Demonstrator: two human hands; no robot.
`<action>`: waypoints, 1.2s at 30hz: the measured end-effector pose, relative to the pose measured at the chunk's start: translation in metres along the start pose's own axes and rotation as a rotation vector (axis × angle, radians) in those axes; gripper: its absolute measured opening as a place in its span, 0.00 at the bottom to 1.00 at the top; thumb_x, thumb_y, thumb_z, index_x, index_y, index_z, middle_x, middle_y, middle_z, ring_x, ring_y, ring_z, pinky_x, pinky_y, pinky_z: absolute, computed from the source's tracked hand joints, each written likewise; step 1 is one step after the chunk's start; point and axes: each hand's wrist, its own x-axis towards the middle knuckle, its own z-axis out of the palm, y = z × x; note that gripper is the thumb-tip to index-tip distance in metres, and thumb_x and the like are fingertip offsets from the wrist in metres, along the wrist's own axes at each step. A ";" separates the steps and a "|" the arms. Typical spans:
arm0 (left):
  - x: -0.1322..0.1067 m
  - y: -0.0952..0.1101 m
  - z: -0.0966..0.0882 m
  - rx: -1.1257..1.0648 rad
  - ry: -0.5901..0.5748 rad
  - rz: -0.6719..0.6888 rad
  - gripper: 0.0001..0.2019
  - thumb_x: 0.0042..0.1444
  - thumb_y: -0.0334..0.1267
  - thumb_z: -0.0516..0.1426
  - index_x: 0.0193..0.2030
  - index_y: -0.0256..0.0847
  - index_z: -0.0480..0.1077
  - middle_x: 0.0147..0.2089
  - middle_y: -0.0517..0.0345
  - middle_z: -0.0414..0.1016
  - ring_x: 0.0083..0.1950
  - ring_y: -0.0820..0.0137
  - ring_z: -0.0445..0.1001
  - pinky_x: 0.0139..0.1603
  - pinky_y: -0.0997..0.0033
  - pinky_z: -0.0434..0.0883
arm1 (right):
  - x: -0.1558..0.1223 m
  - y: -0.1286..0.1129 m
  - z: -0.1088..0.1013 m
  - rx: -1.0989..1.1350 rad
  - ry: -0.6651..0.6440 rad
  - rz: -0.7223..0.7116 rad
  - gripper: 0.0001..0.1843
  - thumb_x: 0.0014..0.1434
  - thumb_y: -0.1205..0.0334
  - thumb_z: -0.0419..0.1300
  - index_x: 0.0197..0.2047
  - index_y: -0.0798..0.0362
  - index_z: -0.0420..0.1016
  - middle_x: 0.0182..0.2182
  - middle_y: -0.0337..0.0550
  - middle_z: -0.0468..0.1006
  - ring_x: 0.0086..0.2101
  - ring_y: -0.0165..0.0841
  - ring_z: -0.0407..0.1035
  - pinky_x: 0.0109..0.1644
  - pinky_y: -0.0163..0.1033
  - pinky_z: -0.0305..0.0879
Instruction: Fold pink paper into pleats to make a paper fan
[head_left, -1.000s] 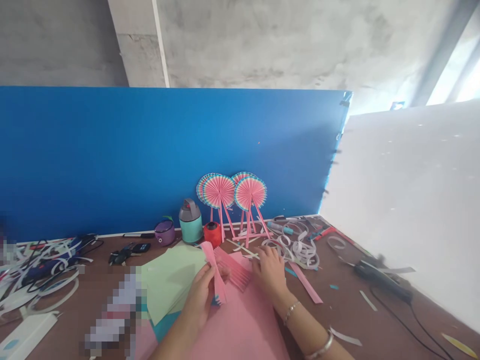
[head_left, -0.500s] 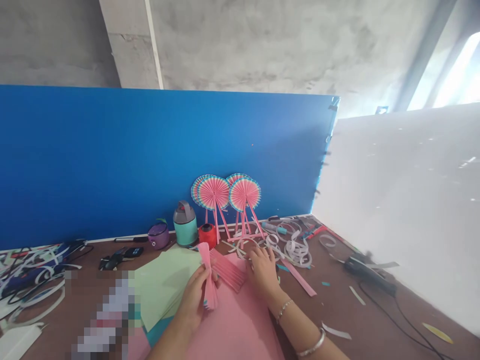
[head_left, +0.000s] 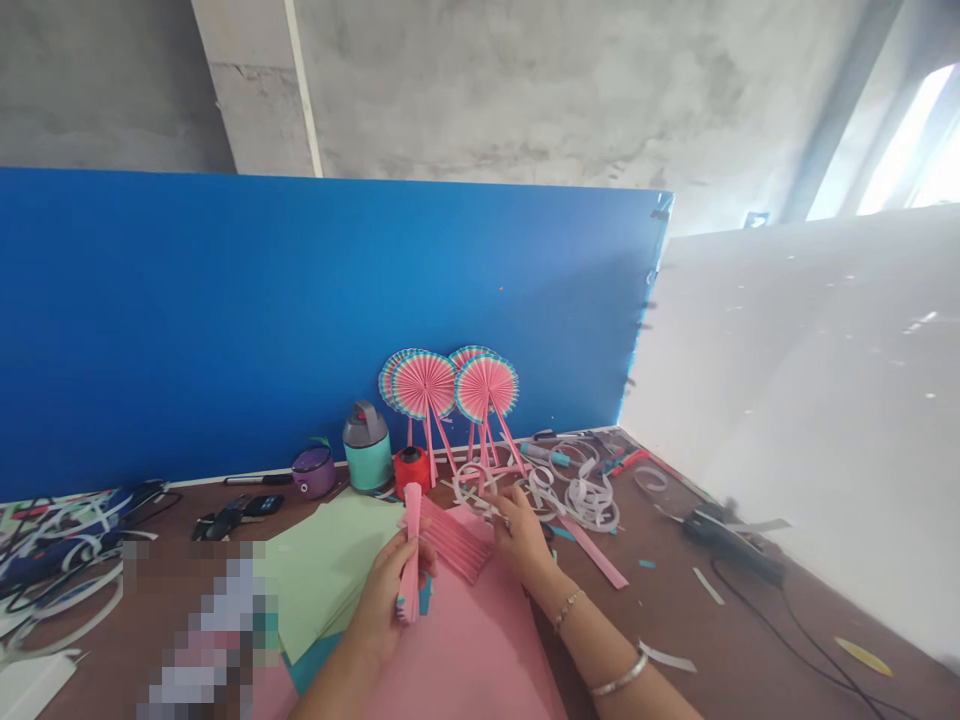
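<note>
My left hand (head_left: 394, 580) is closed around a folded pink pleated paper (head_left: 409, 560), which stands upright with blue at its lower end. A second pleated pink paper (head_left: 456, 540) lies flat just right of it, on a stack of pink sheets (head_left: 465, 650). Over the far right corner of that stack is my right hand (head_left: 521, 530), its index finger stretched toward a loose curl of white strip (head_left: 472, 485). I see nothing held in its fingers, though the fingertips partly overlap the strips behind.
Several pink paper fans (head_left: 425, 385) lean on the blue partition (head_left: 225, 320). In front of it stand a teal container (head_left: 369, 465), a red object (head_left: 412, 468) and a purple pot (head_left: 314, 472). Pale green sheets (head_left: 330, 545) lie left; white strips (head_left: 592, 500) and a power strip (head_left: 739, 545) right.
The pleated paper in my left hand has turned and narrowed to a thinner upright bundle. My right hand has shifted slightly, its index finger now extended toward the white strips.
</note>
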 end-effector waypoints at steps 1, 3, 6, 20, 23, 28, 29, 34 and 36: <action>0.000 0.000 0.000 -0.004 0.003 -0.004 0.17 0.44 0.42 0.61 0.42 0.38 0.70 0.23 0.62 0.71 0.23 0.75 0.67 0.24 0.77 0.61 | 0.001 0.003 -0.001 -0.016 0.013 0.029 0.25 0.49 0.79 0.48 0.47 0.53 0.72 0.40 0.45 0.69 0.40 0.34 0.66 0.43 0.38 0.64; 0.001 -0.001 0.000 -0.012 0.007 -0.008 0.18 0.44 0.41 0.61 0.42 0.38 0.70 0.23 0.63 0.70 0.23 0.76 0.66 0.23 0.77 0.60 | 0.001 0.008 -0.004 -0.085 0.069 0.101 0.23 0.50 0.78 0.48 0.47 0.54 0.72 0.42 0.48 0.70 0.43 0.37 0.66 0.45 0.41 0.63; 0.002 -0.002 -0.001 -0.023 0.004 0.001 0.18 0.43 0.42 0.62 0.42 0.38 0.70 0.22 0.63 0.70 0.23 0.75 0.66 0.23 0.77 0.60 | 0.000 0.016 -0.012 -0.234 0.133 0.216 0.15 0.52 0.75 0.50 0.36 0.54 0.75 0.40 0.52 0.71 0.43 0.42 0.64 0.44 0.47 0.60; -0.004 0.003 0.003 -0.006 0.002 -0.002 0.12 0.43 0.43 0.62 0.32 0.40 0.68 0.21 0.65 0.67 0.22 0.75 0.66 0.21 0.77 0.60 | -0.004 0.024 -0.016 -0.537 -0.017 0.406 0.11 0.51 0.70 0.55 0.34 0.57 0.78 0.52 0.62 0.69 0.56 0.55 0.56 0.54 0.56 0.48; -0.002 0.002 0.003 -0.010 0.002 0.001 0.13 0.42 0.42 0.62 0.34 0.41 0.67 0.21 0.66 0.67 0.21 0.76 0.64 0.20 0.77 0.59 | -0.002 0.023 -0.016 -0.493 0.032 0.372 0.08 0.51 0.69 0.55 0.30 0.55 0.76 0.53 0.57 0.68 0.58 0.52 0.52 0.57 0.57 0.45; -0.003 0.002 0.003 0.003 0.001 0.015 0.12 0.42 0.42 0.62 0.30 0.41 0.65 0.20 0.67 0.65 0.18 0.79 0.59 0.18 0.80 0.55 | 0.007 -0.004 -0.026 -0.090 0.266 0.158 0.10 0.56 0.59 0.54 0.30 0.52 0.73 0.49 0.49 0.68 0.54 0.43 0.57 0.56 0.52 0.51; -0.003 0.002 0.003 0.007 0.001 0.018 0.13 0.42 0.42 0.63 0.29 0.41 0.64 0.19 0.68 0.64 0.17 0.80 0.58 0.17 0.80 0.54 | 0.008 -0.011 -0.027 0.003 0.305 0.157 0.10 0.57 0.58 0.54 0.29 0.52 0.73 0.46 0.48 0.69 0.51 0.42 0.60 0.55 0.52 0.53; 0.000 -0.001 0.001 0.034 0.012 0.033 0.16 0.40 0.44 0.65 0.26 0.41 0.62 0.20 0.68 0.63 0.15 0.83 0.54 0.15 0.81 0.51 | 0.007 -0.028 -0.024 0.856 0.173 0.464 0.13 0.56 0.53 0.57 0.28 0.53 0.71 0.29 0.41 0.71 0.30 0.33 0.67 0.33 0.37 0.65; 0.003 -0.004 -0.001 0.042 0.015 0.043 0.18 0.38 0.46 0.66 0.24 0.40 0.61 0.20 0.67 0.65 0.15 0.84 0.54 0.15 0.81 0.50 | 0.008 -0.023 -0.020 1.216 0.136 0.620 0.12 0.55 0.53 0.59 0.30 0.54 0.71 0.24 0.37 0.70 0.22 0.29 0.65 0.23 0.33 0.62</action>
